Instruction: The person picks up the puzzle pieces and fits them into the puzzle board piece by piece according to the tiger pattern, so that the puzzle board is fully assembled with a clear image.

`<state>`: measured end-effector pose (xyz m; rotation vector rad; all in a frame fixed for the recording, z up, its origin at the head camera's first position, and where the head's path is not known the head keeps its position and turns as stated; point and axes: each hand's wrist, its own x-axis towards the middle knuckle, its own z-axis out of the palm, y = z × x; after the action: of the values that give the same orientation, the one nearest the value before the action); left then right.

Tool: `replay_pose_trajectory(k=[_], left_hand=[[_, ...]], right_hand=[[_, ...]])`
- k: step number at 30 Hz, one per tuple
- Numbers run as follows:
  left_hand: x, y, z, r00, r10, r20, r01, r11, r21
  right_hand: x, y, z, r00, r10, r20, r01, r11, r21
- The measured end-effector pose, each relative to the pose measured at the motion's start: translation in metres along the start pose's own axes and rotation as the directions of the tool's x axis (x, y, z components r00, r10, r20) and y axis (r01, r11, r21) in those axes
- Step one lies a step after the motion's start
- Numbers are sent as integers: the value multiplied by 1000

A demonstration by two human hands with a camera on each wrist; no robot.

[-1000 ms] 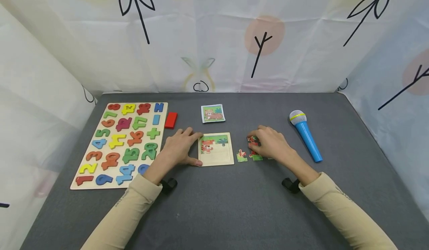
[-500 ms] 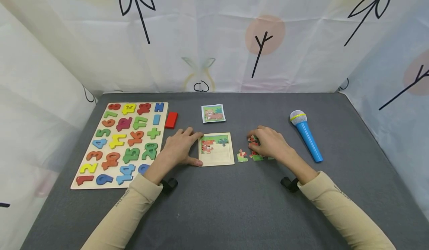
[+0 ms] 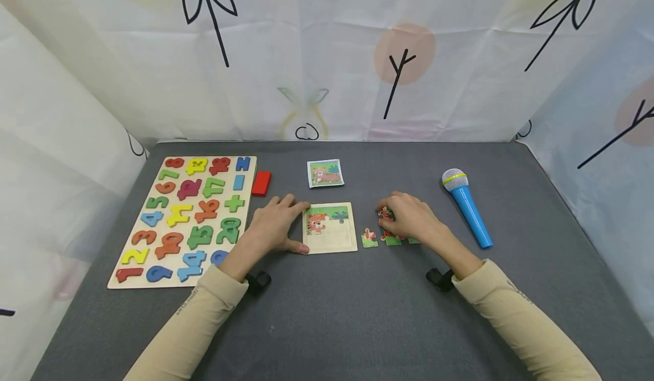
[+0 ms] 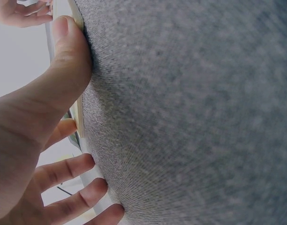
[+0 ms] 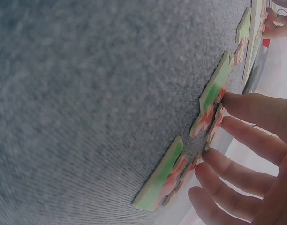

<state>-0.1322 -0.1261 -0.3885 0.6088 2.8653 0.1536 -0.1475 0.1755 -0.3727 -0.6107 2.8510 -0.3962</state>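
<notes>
In the head view, my left hand (image 3: 276, 222) rests against the left side of a square wooden puzzle tray (image 3: 337, 242). Its thumb lies at the near corner and its index finger at the far one, with the other fingers spread. Joined pieces showing a tiger (image 3: 315, 222) and greenery line the tray's left and top. To the tray's right, my right hand (image 3: 409, 215) holds a red jigsaw piece (image 3: 385, 214) low over the table between thumb and fingertips. Several green-and-red pieces (image 5: 214, 89) lie under and around these fingers, partly hidden; one loose piece (image 3: 369, 238) sits nearer the tray.
A wooden number board (image 3: 168, 222) with coloured numerals stands left of my left hand. Beside it lies a red block (image 3: 261, 183). Behind the tray is a small picture card (image 3: 325, 173) with a tiger scene. A blue toy microphone (image 3: 467, 208) lies to the right.
Both hands keep nearly the same place; the right forearm has shifted very slightly to the left.
</notes>
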Motion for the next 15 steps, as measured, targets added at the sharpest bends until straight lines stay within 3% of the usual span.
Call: replay_pose_trajectory(k=[15], left_hand=[[0,0,0,1000,5,-4,-5,1000,2]], right_hand=[[2,-1,3,1000,25,-1,-25,999,22]])
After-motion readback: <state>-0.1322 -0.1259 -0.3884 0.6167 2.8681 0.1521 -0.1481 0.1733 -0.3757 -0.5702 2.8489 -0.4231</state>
